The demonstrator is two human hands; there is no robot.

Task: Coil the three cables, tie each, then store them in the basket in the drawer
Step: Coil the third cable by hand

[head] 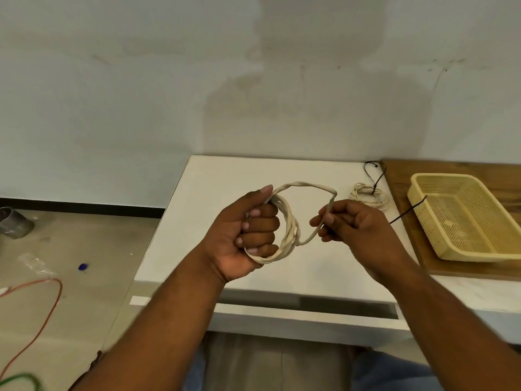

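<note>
My left hand (248,232) grips a coil of cream cable (289,230) above the white table (225,176), fingers curled through the loops. One loose strand arcs from the coil over to my right hand (355,224), which pinches the cable's end together with a thin dark tie (408,211) that sticks out to the right. A second cream cable (369,196) lies coiled on the table at the back, bound with a dark tie. The yellow mesh basket (439,182) sits on a wooden board at the right.
The wooden board (400,182) adjoins the white table on the right. A drawer (310,309) under the table's front edge stands slightly open. On the floor at left lie an orange cable (48,311), a green cable (19,379) and a grey can (14,224).
</note>
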